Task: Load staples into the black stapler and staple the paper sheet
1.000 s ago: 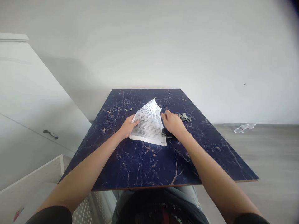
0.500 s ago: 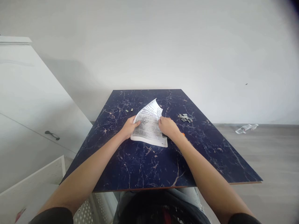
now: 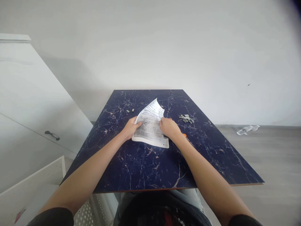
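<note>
A printed sheaf of paper (image 3: 150, 125) lies on the dark blue marbled table (image 3: 150, 163), its far corner curled up. My left hand (image 3: 130, 128) grips the sheaf's left edge, thumb on top. My right hand (image 3: 168, 128) is closed on the right edge, fingers on the paper. A dark object is mostly hidden under my right hand; a small orange bit (image 3: 184, 135) shows beside my wrist.
A pile of staple strips (image 3: 186, 118) lies right of the paper, and two small staple pieces (image 3: 130, 110) lie at its upper left. A white cabinet (image 3: 30, 103) stands left of the table. A plastic bottle (image 3: 245, 129) lies on the floor at right.
My right hand moved left from the dark object onto the paper's right edge a second ago; since half a second ago almost nothing has moved.
</note>
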`<state>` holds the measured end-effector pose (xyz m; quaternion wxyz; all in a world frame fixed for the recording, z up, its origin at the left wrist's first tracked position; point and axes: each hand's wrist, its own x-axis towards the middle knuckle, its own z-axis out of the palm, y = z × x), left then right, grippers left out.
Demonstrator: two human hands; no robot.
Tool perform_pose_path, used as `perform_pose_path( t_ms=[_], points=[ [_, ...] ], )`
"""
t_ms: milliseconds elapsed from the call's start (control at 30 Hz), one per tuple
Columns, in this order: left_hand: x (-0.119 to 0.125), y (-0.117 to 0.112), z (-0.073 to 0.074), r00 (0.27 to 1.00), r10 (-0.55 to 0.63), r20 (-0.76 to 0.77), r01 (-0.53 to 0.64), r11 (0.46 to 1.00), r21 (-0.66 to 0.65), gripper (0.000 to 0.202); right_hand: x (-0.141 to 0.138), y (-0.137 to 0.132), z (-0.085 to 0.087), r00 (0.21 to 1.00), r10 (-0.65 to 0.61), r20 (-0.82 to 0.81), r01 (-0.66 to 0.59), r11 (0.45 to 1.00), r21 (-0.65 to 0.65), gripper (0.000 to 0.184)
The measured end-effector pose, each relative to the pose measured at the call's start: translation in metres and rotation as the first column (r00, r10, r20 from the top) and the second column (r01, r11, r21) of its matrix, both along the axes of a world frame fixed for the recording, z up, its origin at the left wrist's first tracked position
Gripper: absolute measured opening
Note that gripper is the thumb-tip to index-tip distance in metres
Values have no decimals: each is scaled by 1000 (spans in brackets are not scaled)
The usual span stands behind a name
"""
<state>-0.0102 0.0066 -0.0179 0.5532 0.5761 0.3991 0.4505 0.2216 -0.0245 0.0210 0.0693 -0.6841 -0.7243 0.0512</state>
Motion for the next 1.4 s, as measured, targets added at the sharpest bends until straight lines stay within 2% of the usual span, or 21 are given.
perform_pose_path(
  t_ms=[467, 633, 767, 1033, 1400],
  points=[
    [0, 1, -3, 1000, 15, -22, -15, 1000, 16, 49, -7, -6, -1, 999, -43, 30, 44, 998, -40, 31],
    [0, 1, -4, 999, 14, -31, -13, 1000, 14, 51, -12, -9, 4, 999, -36, 39, 39, 997, -66, 30],
    [0, 1, -5, 999, 23, -25, -23, 1000, 4, 53, -15, -12, 5, 997, -35, 65, 37, 999, -24, 31],
    [0, 2, -5, 999, 24, -44, -23, 1000, 9, 54, -23, -14, -7, 989, -10, 146, 4, 999, 44, 35],
    [-1, 3, -6, 998, 23, -66, -22, 1000, 15, 52, -18, -11, -5, 997, 9, 82, -7, 1000, -28, 32]
  ],
)
